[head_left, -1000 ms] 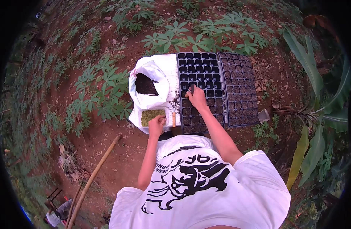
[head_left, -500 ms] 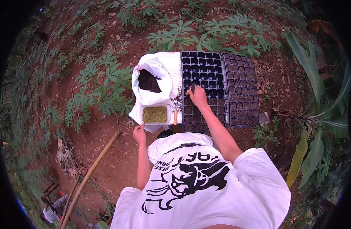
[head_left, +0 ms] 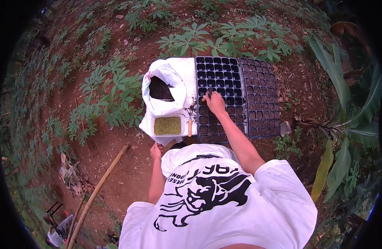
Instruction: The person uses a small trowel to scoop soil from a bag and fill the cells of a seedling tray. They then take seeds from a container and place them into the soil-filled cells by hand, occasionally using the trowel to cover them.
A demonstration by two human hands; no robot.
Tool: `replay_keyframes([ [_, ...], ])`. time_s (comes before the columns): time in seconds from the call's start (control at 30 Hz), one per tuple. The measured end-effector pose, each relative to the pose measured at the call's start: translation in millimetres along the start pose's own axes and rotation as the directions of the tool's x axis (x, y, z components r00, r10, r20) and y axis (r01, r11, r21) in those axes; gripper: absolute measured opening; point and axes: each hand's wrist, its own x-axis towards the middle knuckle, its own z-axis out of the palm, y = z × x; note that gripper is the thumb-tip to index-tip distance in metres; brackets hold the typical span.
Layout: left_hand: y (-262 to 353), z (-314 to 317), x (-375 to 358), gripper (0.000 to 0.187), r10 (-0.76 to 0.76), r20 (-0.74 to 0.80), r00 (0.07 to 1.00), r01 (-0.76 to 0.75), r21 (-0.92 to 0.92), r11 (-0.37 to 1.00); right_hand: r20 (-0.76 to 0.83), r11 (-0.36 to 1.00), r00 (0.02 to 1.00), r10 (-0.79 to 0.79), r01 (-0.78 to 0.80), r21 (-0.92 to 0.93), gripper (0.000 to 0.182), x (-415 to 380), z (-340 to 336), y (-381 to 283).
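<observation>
My right hand (head_left: pixel 216 103) is closed around a small dark-bladed hand tool (head_left: pixel 210 92), over the middle of the black seedling tray (head_left: pixel 218 74). The grip hides most of the tool. Above the hand, the tray's cells look bare; the cells below it hold dark soil. My left hand (head_left: pixel 156 151) hangs just below the table's near edge, fingers curled, with nothing visible in them. Closest to it is a white tub (head_left: pixel 182 124) of small green grains (head_left: pixel 167 125). A small fork with a wooden handle (head_left: pixel 189 128) lies between tub and tray.
A white sack (head_left: pixel 178 89) of dark soil stands open at the table's left. On the right lies a second seedling tray (head_left: pixel 263 97) filled with soil. A long pole (head_left: pixel 101 182) slants at lower left, near another person (head_left: pixel 56 236). Leafy plants grow around the table.
My left hand has dropped slightly away from the table edge near the tub. My right hand stays at nearly the same cells, with the tool shifted very little.
</observation>
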Motion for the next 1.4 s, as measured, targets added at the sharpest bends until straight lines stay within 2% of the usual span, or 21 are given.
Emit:
replay_keyframes([
  [0.07, 3, -1, 1, 0.041, 0.042, 0.004, 0.999, -0.042, 0.11, 0.993, -0.024, 1.0, 1.0, 0.003, -0.003, 0.005, 0.022, 1, -8, -9],
  [0.17, 30, -1, -6, 0.033, 0.162, -0.124, 0.979, -0.161, 0.018, 0.987, -0.016, 0.997, 1.0, 0.009, -0.01, -0.076, 0.023, 2, 0, 4],
  [0.27, 56, 4, -2, 0.03, 0.412, -0.22, 0.884, -0.402, 0.09, 0.911, -0.048, 1.0, 0.999, -0.021, 0.021, -0.015, 0.023, 1, -11, -1],
  [0.37, 77, 5, -5, 0.029, 0.328, -0.139, 0.934, -0.314, 0.112, 0.943, 0.02, 0.996, 1.0, -0.013, 0.015, -0.084, 0.022, -3, -4, 5],
  [0.43, 93, 4, -15, 0.031, 0.269, -0.101, 0.958, -0.26, 0.096, 0.961, -0.02, 0.998, 0.999, -0.025, 0.024, -0.055, 0.023, -7, -10, -3],
  [0.57, 44, 2, 3, 0.042, 0.134, -0.135, 0.982, -0.146, -0.081, 0.986, 0.033, 0.993, 0.997, -0.07, 0.073, -0.096, 0.023, -14, -2, -4],
  [0.63, 25, -2, -5, 0.047, 0.039, -0.186, 0.982, -0.031, 0.048, 0.998, 0.004, 0.996, 0.998, -0.055, 0.055, -0.064, 0.022, -19, -1, -8],
  [0.67, -24, -1, 23, 0.048, 0.059, -0.236, 0.97, -0.009, 0.205, 0.979, -0.016, 0.998, 0.998, -0.06, 0.06, -0.035, 0.02, -21, -8, -16],
  [0.73, -25, -10, -7, 0.048, 0.019, -0.306, 0.952, 0.071, 0.281, 0.957, -0.11, 0.989, 0.985, -0.132, 0.139, 0.055, 0.019, -30, -18, -31],
  [0.77, -53, -9, 7, 0.047, -0.055, -0.343, 0.938, 0.144, 0.242, 0.96, -0.107, 0.989, 0.987, -0.12, 0.129, 0.079, 0.019, -33, -20, -36],
  [0.8, -46, -12, -1, 0.042, -0.125, -0.35, 0.928, 0.196, 0.175, 0.965, -0.104, 0.987, 0.988, -0.111, 0.122, 0.102, 0.019, -36, -19, -37],
  [0.83, -51, -12, 8, 0.027, -0.209, -0.354, 0.911, 0.256, 0.091, 0.962, -0.028, 0.991, 0.996, -0.082, 0.085, 0.105, 0.019, -38, -22, -40],
  [0.87, -79, -5, 34, 0.02, -0.166, -0.348, 0.923, 0.146, -0.083, 0.986, 0.048, 0.993, 0.997, -0.057, 0.052, 0.103, 0.02, -38, -23, -41],
  [0.93, -7, -17, 1, 0.024, -0.135, -0.356, 0.925, 0.065, -0.201, 0.977, 0.2, 0.988, 0.97, -0.141, 0.125, 0.089, 0.024, -35, -21, -31],
  [1.0, 25, -29, 18, 0.025, 0.077, -0.385, 0.919, -0.131, -0.114, 0.985, 0.407, 0.97, 0.896, -0.178, 0.229, -0.079, 0.037, -20, -13, -22],
  [1.03, 43, -34, 29, 0.025, 0.186, -0.397, 0.899, -0.23, -0.067, 0.971, 0.47, 0.969, 0.874, -0.121, 0.207, -0.136, 0.043, -12, -17, -32],
  [1.07, 61, -38, 41, 0.026, 0.221, -0.328, 0.918, -0.277, -0.136, 0.951, 0.532, 0.963, 0.845, -0.055, 0.185, -0.195, 0.05, -8, -21, -39],
  [1.13, 126, -46, 38, 0.027, 0.296, -0.182, 0.938, -0.337, -0.269, 0.902, 0.482, 0.965, 0.875, -0.042, 0.16, -0.207, 0.051, -1, -34, -72],
  [1.2, 197, -47, 18, 0.028, 0.358, -0.123, 0.926, -0.377, -0.234, 0.896, 0.39, 0.97, 0.917, -0.088, 0.167, -0.174, 0.047, 10, -26, -84],
  [1.33, 255, -23, 43, 0.05, 0.555, 0.023, 0.832, -0.554, -0.036, 0.832, 0.263, 0.986, 0.959, -0.103, 0.133, -0.099, 0.037, 29, -4, -121],
  [1.4, 269, -2, 56, 0.069, 0.549, 0.076, 0.833, -0.552, 0.044, 0.832, 0.291, 0.976, 0.947, -0.138, 0.18, -0.12, 0.038, 42, 14, -133],
])
